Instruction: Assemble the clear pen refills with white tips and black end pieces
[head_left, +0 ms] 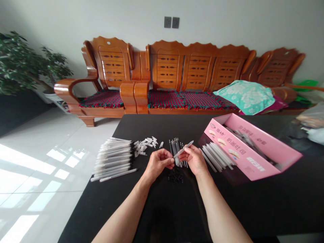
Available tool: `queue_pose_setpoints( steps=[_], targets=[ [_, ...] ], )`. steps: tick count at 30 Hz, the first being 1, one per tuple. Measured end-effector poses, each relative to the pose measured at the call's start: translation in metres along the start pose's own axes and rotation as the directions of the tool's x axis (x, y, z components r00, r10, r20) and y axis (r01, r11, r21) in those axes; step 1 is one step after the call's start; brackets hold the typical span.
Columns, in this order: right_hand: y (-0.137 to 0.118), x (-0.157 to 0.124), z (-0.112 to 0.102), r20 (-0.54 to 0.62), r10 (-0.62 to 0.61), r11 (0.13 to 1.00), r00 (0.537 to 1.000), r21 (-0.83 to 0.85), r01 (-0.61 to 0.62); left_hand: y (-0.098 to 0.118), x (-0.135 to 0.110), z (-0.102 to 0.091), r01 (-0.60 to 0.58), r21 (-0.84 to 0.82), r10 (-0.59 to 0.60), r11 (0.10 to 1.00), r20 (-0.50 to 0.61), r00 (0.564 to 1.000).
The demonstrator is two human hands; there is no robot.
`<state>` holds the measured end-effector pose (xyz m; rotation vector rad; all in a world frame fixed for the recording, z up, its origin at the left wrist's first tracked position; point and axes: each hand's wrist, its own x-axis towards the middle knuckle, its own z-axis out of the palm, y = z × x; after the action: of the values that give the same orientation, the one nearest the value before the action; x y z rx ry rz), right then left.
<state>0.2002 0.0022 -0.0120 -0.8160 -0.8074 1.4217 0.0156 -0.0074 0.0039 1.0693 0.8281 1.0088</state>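
Between my two hands a translucent white pen barrel (186,147) slants up to the right. My right hand (194,160) is closed around its middle. The fingertips of my left hand (159,163) pinch at its lower left end, where a small dark bit shows. Under and behind the hands lie slim pen refills (173,144), partly covered by the fingers. Small black plugs (175,177) sit in a heap just below. Loose whitish pen caps (144,145) lie beyond my left hand. More empty barrels (216,157) rest in a row beside my right hand.
Many pens (113,158) are stacked at the left of the black table (162,209). A pink cardboard box (255,166) with items inside stands at the right, near plastic bags (315,125). Behind the table is a wooden sofa (165,72) with a turquoise cloth (245,96).
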Motion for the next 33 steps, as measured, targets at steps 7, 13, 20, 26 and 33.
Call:
queue_pose_setpoints(
  steps=[7, 13, 20, 26, 33],
  targets=[
    [0.000, 0.000, 0.000, 0.003, 0.004, 1.000, 1.000, -0.016, -0.004, -0.002, 0.000, 0.000, -0.003, 0.001, 0.003, 1.000, -0.004, 1.000],
    [0.000, 0.000, 0.002, 0.007, 0.016, 1.000, 1.000, -0.012, -0.016, -0.004, 0.001, 0.000, -0.028, 0.011, 0.028, 1.000, -0.025, 0.999],
    [-0.002, 0.001, -0.001, -0.054, -0.009, 1.000, 0.999, 0.012, 0.010, -0.005, 0.001, -0.005, 0.007, 0.234, -0.005, 0.972, -0.010, 1.000],
    [0.000, 0.001, 0.001, -0.034, -0.012, 1.000, 0.999, -0.023, 0.011, -0.010, 0.002, -0.007, 0.022, 0.308, -0.021, 0.951, -0.007, 1.000],
    [0.002, 0.001, 0.001, -0.030, -0.015, 1.000, 0.999, -0.026, 0.015, -0.013, 0.002, -0.005, -0.008, 0.366, 0.061, 0.930, -0.133, 0.989]
  ],
)
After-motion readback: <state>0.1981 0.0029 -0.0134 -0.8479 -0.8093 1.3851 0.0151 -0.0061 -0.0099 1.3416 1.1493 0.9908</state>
